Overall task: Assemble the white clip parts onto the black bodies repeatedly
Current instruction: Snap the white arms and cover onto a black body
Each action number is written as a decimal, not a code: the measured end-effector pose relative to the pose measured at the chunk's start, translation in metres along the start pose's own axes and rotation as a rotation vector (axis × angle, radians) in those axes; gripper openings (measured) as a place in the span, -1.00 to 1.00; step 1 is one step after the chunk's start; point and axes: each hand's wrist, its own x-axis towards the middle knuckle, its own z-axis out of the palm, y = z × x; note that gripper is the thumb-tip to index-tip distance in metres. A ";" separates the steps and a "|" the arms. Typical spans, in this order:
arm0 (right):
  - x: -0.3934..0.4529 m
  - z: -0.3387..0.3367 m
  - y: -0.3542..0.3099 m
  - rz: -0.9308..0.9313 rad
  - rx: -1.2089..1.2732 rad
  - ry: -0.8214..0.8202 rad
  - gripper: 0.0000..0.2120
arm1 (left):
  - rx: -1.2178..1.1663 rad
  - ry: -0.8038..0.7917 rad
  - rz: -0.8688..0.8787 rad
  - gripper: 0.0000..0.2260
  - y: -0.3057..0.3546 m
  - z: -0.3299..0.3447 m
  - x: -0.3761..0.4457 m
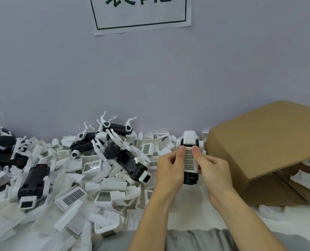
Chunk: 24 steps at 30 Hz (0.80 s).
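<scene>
Grey trouser fabric [205, 240] sits closest, at six o'clock, with both forearms reaching forward from it. Both hands close around one black body [191, 180] held upright over the table [190, 207], at about four o'clock from the frame's centre. Left hand [170, 171] wraps its left flank, right hand [213, 169] its right, and both thumbs press down on the white clip part [189, 161], a grilled white piece lying along the body's top face. This two-sided grip probably steadies the body so the thumbs can seat the clip evenly. At nine o'clock from the hands spreads a heap of loose white clip parts [72, 196], with finished bodies [33, 180] lying on top, within easy reach. At three o'clock a cardboard box [262, 147] lies tipped on its side, more white pieces showing in its mouth.
</scene>
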 end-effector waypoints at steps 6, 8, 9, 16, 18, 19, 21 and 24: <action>0.001 0.000 0.003 -0.034 -0.028 0.008 -0.74 | -0.005 0.047 0.001 -0.59 0.000 0.001 0.001; 0.001 0.000 0.004 -0.038 -0.042 -0.034 -0.72 | -0.053 0.050 -0.006 -0.62 -0.001 0.001 0.001; 0.000 -0.001 0.004 -0.033 -0.047 -0.063 -0.70 | -0.072 0.055 -0.010 -0.63 -0.002 0.001 0.001; 0.003 -0.004 0.008 -0.021 -0.177 -0.075 -0.67 | -0.211 -0.013 -0.102 -0.79 -0.006 -0.001 0.004; 0.004 -0.007 0.010 -0.031 -0.197 -0.038 -0.67 | -0.133 -0.065 -0.079 -0.82 -0.008 0.001 0.004; 0.004 -0.008 0.010 -0.039 -0.212 -0.030 -0.67 | -0.088 -0.067 -0.064 -0.83 -0.009 0.001 0.005; 0.005 -0.008 0.011 -0.061 -0.246 -0.029 -0.70 | -0.041 -0.043 -0.044 -0.81 -0.010 0.000 0.006; 0.007 -0.008 0.012 -0.084 -0.249 -0.040 -0.74 | -0.014 -0.017 -0.024 -0.78 -0.008 -0.001 0.005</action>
